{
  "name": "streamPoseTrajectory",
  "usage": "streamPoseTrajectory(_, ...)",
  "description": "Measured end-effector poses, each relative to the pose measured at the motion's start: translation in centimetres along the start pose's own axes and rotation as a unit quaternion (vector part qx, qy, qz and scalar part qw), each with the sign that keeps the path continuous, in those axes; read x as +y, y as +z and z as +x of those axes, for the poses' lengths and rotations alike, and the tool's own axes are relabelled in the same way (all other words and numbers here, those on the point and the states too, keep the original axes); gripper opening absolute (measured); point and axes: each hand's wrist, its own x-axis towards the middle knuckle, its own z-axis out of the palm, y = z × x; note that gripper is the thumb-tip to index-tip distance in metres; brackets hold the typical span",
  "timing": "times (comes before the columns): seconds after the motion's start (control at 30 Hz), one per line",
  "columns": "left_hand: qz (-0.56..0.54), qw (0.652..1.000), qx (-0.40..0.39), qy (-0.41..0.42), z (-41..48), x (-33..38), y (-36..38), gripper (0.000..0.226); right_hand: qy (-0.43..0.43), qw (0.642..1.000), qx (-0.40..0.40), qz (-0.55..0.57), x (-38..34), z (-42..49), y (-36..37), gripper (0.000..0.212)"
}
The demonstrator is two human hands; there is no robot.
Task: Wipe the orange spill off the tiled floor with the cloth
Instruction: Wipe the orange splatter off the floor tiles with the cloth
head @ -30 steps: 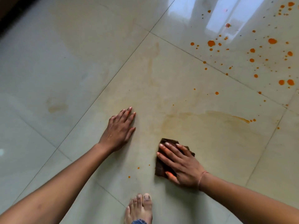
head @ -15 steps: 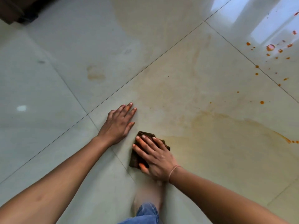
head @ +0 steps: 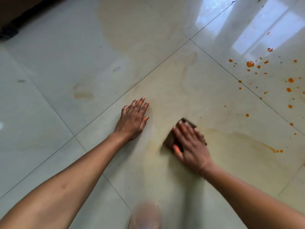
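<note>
Many orange drops (head: 250, 63) dot the tiled floor (head: 66, 55) at far right. Right hand (head: 191, 144) presses flat on the brown cloth (head: 171, 138); left hand (head: 133, 118) rests spread just beside it.

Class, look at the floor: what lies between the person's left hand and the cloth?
In the head view, only faintly stained tile lies between the left hand and the cloth.

Single head-worn wide-angle view, looking steeply down and forward at the tiled floor (head: 69, 52). Close range: both forearms enter from the bottom edge, left hand (head: 132, 120) and right hand (head: 192, 146) near frame centre. No second view.
</note>
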Motion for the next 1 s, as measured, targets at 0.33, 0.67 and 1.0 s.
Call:
streamPoseTrajectory(0.33, 0.032, 0.999, 0.023, -0.034, 6.0, -5.5, -1.4, 0.052, -0.039, 0.999, -0.003, 0.029, -2.8, 0.8, 0.6, 0.072)
streamPoseTrajectory(0.67, 0.004, 0.998, 0.052, -0.018, 5.8, -6.3, -1.0, 0.054, 0.012, 0.999, -0.010, 0.046, -5.8, 7.1, -0.4, 0.071)
streamPoseTrajectory(1.0, 0.000, 0.998, 0.052, -0.018, 5.9, -6.4, -1.0, 0.052, -0.005, 0.999, 0.003, 0.054, -10.8, 9.2, 1.0, 0.073)
